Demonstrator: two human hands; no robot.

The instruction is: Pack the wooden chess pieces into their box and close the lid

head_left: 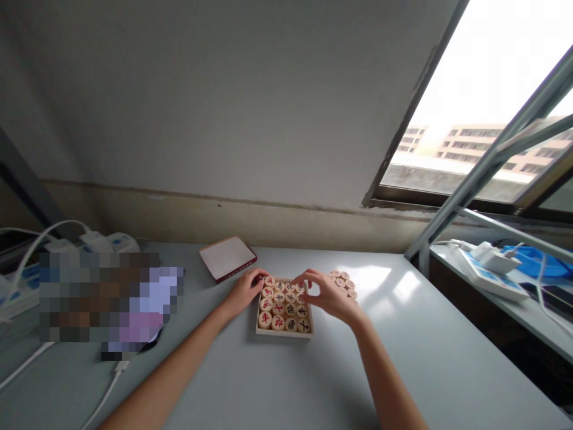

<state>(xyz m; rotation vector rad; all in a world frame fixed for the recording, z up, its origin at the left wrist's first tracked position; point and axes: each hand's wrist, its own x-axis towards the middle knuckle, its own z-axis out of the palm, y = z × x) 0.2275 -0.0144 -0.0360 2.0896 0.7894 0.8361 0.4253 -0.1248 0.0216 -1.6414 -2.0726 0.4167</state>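
between left hand [244,292] and right hand [330,294], the squarish box [284,333] opens upward, each grip half-curled, hold unclear.

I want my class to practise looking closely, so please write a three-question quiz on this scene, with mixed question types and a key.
1. What colours are the marks on the discs in the shallow box? A: green and blue. B: red and black. C: purple and yellow.
2. True or false: every disc in view sits inside the box.
3. Fill in: the ____ hand is nearer the red-sided lid.

Key
1. B
2. False: loose discs lie on the table to the box's right.
3. Left hand
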